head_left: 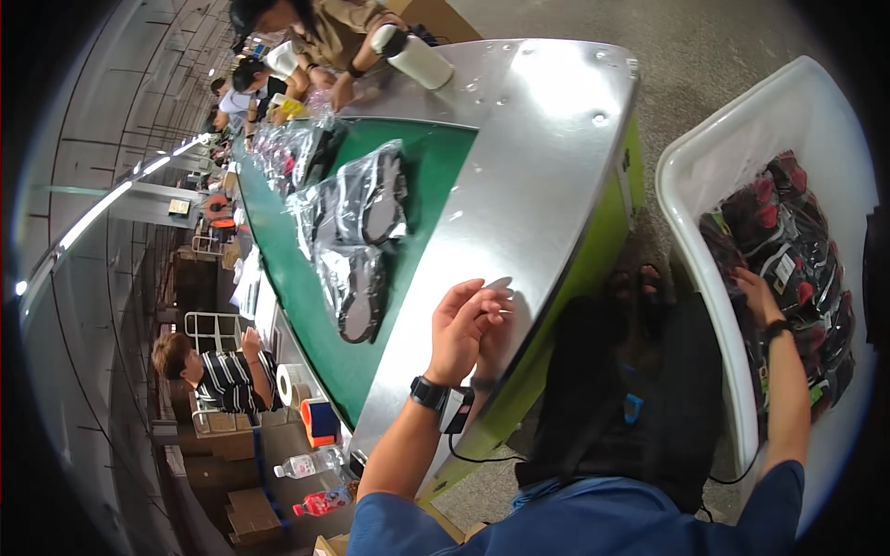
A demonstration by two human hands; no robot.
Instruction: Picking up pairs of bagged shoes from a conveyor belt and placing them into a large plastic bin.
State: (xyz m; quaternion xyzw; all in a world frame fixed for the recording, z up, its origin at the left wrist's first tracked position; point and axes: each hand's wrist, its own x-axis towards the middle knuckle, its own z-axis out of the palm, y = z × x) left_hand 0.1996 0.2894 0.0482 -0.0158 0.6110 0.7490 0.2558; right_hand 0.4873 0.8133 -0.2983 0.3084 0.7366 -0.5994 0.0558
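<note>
My left hand [466, 324] hovers over the shiny metal end plate [538, 176] of a green conveyor belt [306, 278], fingers curled and pinched together around something small and pale that I cannot make out. My right hand [756, 292] reaches down into a white plastic bin [705, 167] at my right, resting on bagged black-and-red shoes [797, 269]; whether it grips one is hidden. Two clear bags with black shoe parts [366, 232] lie on the belt, just left of my left hand.
Other people work along the belt's far side [315, 37] and one sits at the left [222, 371]. Tape rolls [311, 403], bottles [311, 463] and cardboard boxes [246, 510] sit below left. My dark-clothed lap [621, 398] fills the gap between belt and bin.
</note>
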